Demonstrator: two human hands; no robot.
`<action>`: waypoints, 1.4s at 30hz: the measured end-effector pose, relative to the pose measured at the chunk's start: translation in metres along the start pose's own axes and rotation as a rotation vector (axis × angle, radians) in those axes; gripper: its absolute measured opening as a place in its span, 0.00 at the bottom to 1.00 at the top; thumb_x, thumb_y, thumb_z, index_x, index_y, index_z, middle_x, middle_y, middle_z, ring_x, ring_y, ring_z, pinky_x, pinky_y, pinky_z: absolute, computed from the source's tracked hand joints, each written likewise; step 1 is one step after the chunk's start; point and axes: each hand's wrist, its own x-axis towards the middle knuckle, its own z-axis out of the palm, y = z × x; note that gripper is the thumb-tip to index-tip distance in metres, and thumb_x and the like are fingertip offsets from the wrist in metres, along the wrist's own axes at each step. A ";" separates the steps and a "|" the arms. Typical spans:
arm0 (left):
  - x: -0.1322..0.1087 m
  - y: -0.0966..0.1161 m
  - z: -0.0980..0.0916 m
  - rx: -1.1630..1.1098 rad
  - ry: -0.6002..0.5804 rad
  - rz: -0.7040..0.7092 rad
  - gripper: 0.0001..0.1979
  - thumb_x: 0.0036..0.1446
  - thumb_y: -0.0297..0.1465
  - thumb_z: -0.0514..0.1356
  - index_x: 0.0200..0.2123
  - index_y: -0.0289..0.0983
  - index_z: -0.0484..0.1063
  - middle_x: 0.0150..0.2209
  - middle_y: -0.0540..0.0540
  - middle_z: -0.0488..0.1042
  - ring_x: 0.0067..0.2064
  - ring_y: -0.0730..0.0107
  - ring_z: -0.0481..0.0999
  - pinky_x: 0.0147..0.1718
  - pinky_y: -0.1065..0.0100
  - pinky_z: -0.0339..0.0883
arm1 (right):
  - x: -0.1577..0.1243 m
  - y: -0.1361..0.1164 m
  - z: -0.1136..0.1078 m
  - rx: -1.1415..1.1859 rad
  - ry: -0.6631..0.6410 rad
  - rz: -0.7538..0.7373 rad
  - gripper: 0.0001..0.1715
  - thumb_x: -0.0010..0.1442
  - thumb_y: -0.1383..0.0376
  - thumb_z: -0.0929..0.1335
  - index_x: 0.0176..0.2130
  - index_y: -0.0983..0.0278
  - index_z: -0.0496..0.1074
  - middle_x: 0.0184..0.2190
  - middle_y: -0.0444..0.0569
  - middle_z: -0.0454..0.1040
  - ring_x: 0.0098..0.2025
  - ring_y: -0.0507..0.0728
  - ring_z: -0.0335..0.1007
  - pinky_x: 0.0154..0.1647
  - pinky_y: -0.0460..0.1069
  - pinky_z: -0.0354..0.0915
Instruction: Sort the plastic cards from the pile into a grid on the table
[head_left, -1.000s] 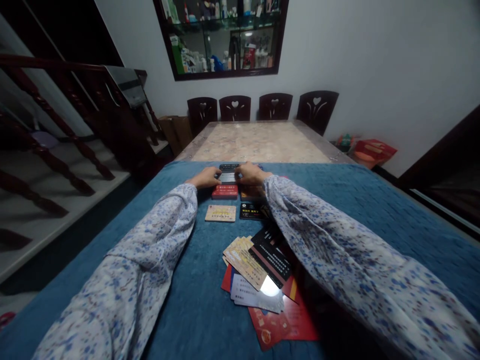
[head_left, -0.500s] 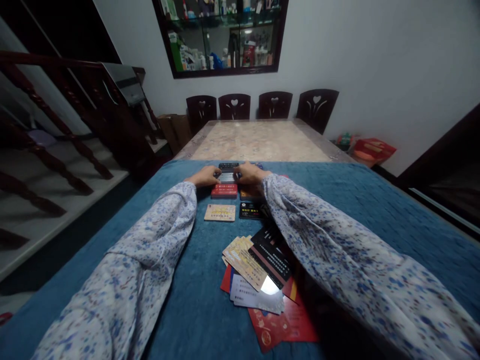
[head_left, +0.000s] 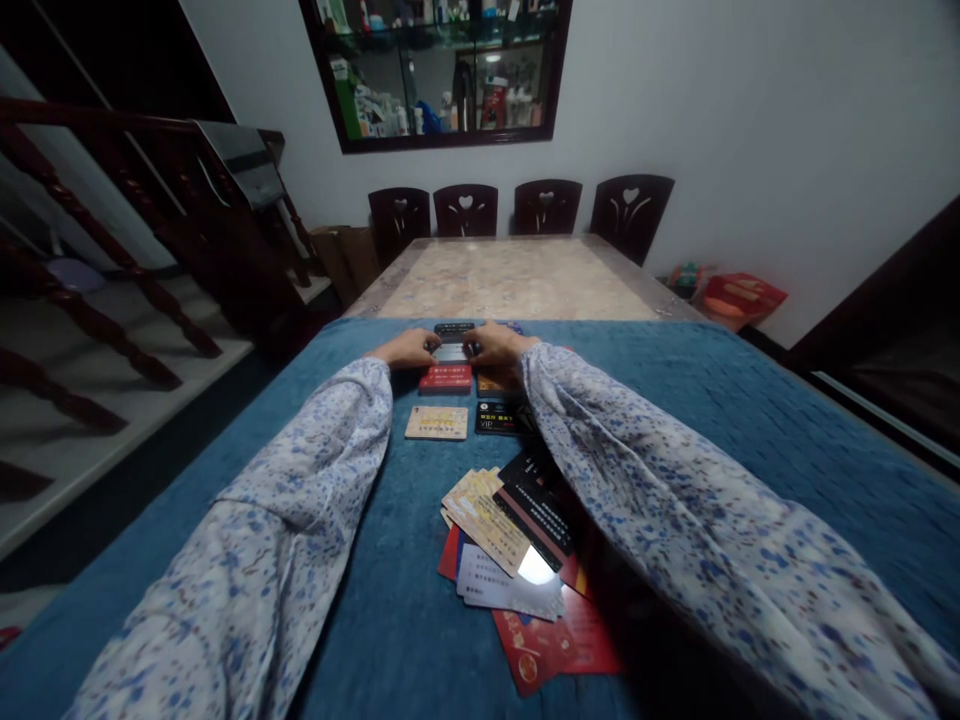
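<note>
At the far end of the cloth, my left hand (head_left: 409, 349) and my right hand (head_left: 496, 345) pinch a grey card (head_left: 451, 352) by its two short sides. Behind it lies a black card (head_left: 453, 329). Just in front is a small stack of red cards (head_left: 445, 378), and an orange-brown card (head_left: 491, 383) lies partly under my right hand. Nearer to me are a beige card (head_left: 436, 423) and a black VIP card (head_left: 496, 418), the latter partly covered by my right sleeve.
Closer in, a loose heap holds beige cards (head_left: 484, 510), black cards (head_left: 534, 518), white cards (head_left: 504, 578) and red cards (head_left: 529, 640). A blue cloth (head_left: 360, 620) covers the near part of the table (head_left: 517, 270). Several dark chairs (head_left: 466, 212) stand at its far side.
My hands stay on the grey card with hardly any movement. The whole view has shifted slightly, and the cards lie as before.
</note>
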 end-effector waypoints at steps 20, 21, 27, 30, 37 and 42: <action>-0.023 0.011 0.003 0.037 0.266 0.067 0.19 0.59 0.33 0.57 0.47 0.34 0.82 0.51 0.39 0.81 0.54 0.54 0.78 0.59 0.62 0.68 | -0.029 0.000 -0.024 -0.150 0.176 -0.075 0.18 0.62 0.67 0.67 0.49 0.65 0.80 0.50 0.56 0.80 0.52 0.63 0.72 0.48 0.50 0.61; -0.025 0.012 0.003 0.035 0.291 0.079 0.18 0.60 0.33 0.56 0.45 0.34 0.83 0.50 0.39 0.81 0.53 0.55 0.78 0.59 0.62 0.68 | -0.032 0.000 -0.025 -0.151 0.194 -0.080 0.17 0.63 0.68 0.66 0.48 0.65 0.81 0.49 0.56 0.81 0.51 0.62 0.72 0.48 0.51 0.60; -0.047 0.022 0.006 0.029 0.405 0.107 0.19 0.65 0.35 0.53 0.37 0.34 0.83 0.44 0.39 0.81 0.46 0.60 0.76 0.54 0.62 0.69 | -0.060 -0.003 -0.027 -0.137 0.265 -0.081 0.17 0.64 0.70 0.64 0.45 0.66 0.81 0.46 0.57 0.81 0.47 0.62 0.71 0.43 0.52 0.57; -0.060 0.028 0.009 0.033 0.447 0.135 0.18 0.66 0.34 0.53 0.36 0.34 0.83 0.41 0.39 0.79 0.44 0.61 0.75 0.52 0.62 0.69 | -0.075 -0.005 -0.025 -0.108 0.303 -0.097 0.17 0.64 0.71 0.63 0.43 0.66 0.81 0.44 0.56 0.82 0.46 0.61 0.70 0.41 0.51 0.55; -0.084 0.038 0.023 -0.035 0.567 0.281 0.13 0.64 0.31 0.57 0.34 0.35 0.81 0.34 0.42 0.76 0.39 0.62 0.72 0.43 0.62 0.69 | -0.103 -0.008 -0.019 -0.077 0.375 -0.108 0.14 0.63 0.71 0.64 0.40 0.65 0.80 0.39 0.55 0.81 0.41 0.59 0.66 0.39 0.52 0.51; -0.102 0.048 0.036 -0.061 0.610 0.355 0.10 0.64 0.28 0.57 0.34 0.36 0.80 0.32 0.45 0.74 0.37 0.64 0.71 0.40 0.64 0.69 | -0.128 -0.015 -0.017 -0.081 0.377 -0.116 0.12 0.66 0.69 0.65 0.39 0.65 0.79 0.37 0.55 0.81 0.41 0.59 0.65 0.36 0.52 0.46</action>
